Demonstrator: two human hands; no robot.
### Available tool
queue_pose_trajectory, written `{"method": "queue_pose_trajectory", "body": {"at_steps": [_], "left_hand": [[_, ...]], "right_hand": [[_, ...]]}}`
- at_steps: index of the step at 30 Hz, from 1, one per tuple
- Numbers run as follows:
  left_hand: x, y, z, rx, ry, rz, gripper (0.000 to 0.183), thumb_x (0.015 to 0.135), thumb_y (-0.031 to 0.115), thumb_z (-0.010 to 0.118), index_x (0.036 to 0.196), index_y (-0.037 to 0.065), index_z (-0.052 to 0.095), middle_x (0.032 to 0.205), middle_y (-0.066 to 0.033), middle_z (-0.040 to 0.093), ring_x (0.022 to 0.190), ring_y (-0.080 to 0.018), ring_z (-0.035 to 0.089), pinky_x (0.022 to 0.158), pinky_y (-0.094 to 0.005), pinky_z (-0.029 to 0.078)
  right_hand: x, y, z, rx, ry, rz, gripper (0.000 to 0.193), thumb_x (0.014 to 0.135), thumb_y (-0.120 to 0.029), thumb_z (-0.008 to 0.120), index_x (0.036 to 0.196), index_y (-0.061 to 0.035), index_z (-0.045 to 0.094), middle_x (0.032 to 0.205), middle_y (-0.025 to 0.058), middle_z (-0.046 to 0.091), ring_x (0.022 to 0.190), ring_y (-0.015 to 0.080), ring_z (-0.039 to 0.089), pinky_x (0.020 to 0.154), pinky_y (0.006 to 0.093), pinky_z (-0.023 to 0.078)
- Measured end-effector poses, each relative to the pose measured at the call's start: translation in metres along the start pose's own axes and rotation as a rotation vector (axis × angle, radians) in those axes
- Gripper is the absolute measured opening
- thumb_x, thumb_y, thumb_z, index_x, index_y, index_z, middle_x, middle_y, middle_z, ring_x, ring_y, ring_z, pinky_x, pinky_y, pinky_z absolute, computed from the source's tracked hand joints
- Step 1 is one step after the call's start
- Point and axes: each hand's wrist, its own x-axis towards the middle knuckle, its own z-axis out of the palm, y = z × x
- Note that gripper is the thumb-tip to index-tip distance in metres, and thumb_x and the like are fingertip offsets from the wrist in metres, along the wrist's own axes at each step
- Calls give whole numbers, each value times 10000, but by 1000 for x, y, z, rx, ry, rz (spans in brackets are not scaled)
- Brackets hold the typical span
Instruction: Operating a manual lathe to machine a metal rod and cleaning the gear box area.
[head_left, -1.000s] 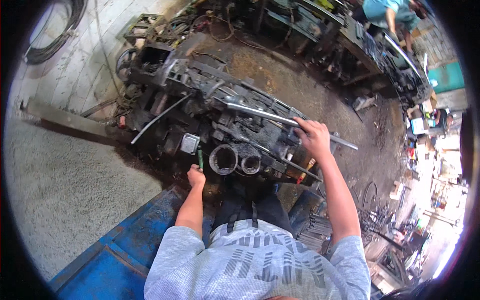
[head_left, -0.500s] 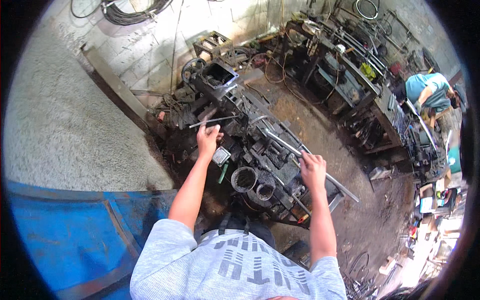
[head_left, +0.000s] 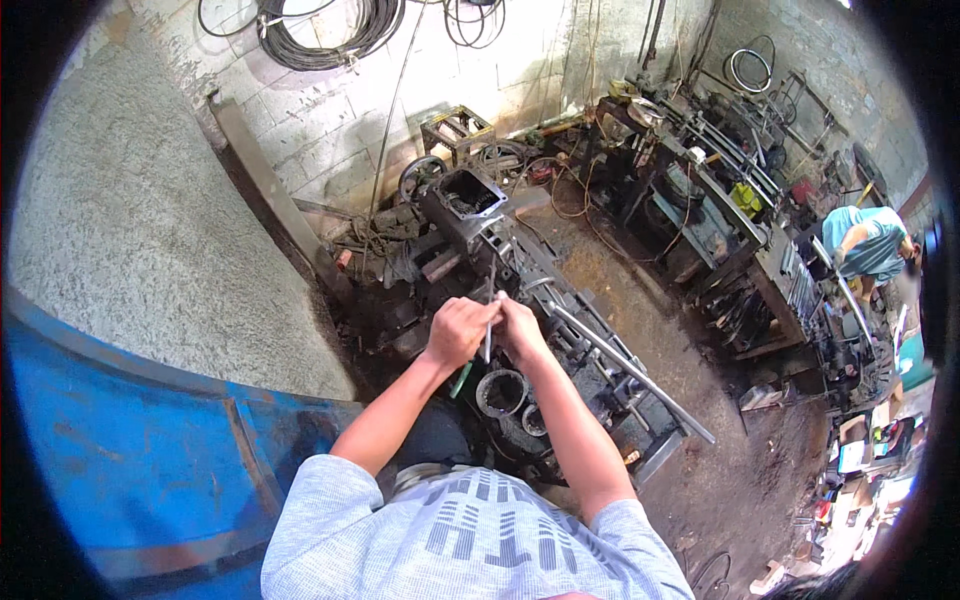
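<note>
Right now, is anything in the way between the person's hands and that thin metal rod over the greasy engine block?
Nothing visible. The left hand and right hand both already meet at the thin metal rod, above the engine block.

A thin bright metal rod [head_left: 489, 328] is gleaming against the dull, greasy, dark cast-metal gearbox [head_left: 520, 300]; concrete floor [head_left: 120, 240] is looking rough.

Both arms reach forward, left hand [head_left: 457, 331] and right hand [head_left: 520, 330] side by side, fingers curled in a closed grip.
</note>
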Motion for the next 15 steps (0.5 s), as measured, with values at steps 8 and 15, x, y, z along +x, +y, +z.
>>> {"method": "queue_pose_trajectory", "body": {"at_steps": [8, 15], "left_hand": [[11, -122, 4, -22, -72, 112, 293, 788, 215, 725, 1043, 77, 679, 717, -14, 562, 666, -205, 549, 644, -347, 407], [70, -360, 24, -85, -51, -201, 363, 799, 261, 760, 1088, 58, 680, 707, -79, 594, 642, -267, 571, 637, -390, 457]], "right_hand": [[111, -11, 36, -59, 171, 33, 278, 980, -161, 455, 1150, 1, 605, 769, 24, 621, 579, 104, 540, 540, 267, 451], [229, 8, 49, -77, 366, 132, 266, 981, -173, 439, 1125, -16, 598, 673, -11, 483, 538, 87, 442, 494, 259, 409]]}}
